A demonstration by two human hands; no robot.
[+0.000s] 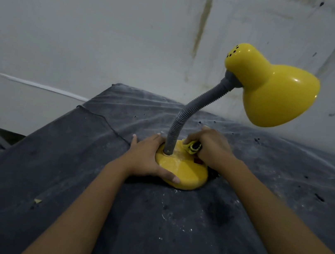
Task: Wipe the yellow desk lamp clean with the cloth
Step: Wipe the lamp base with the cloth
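The yellow desk lamp stands upright on a dark table, its round base (pixel 186 172) in the middle of the view. A grey flexible neck (pixel 187 116) curves up to the yellow shade (pixel 276 88) at the upper right. My left hand (pixel 147 156) grips the left side of the base, thumb along its front rim. My right hand (pixel 211 144) holds a bunched yellow and black cloth (pixel 191 148) and presses it onto the top of the base just right of the neck. A red switch on the base shows partly below that hand.
The dark table cover (pixel 149 211) is dusty and speckled with white flecks. A thin black cord (pixel 102 119) runs from the lamp toward the table's back left corner. A stained white wall (pixel 111 31) stands close behind. The table's left edge drops off to the floor.
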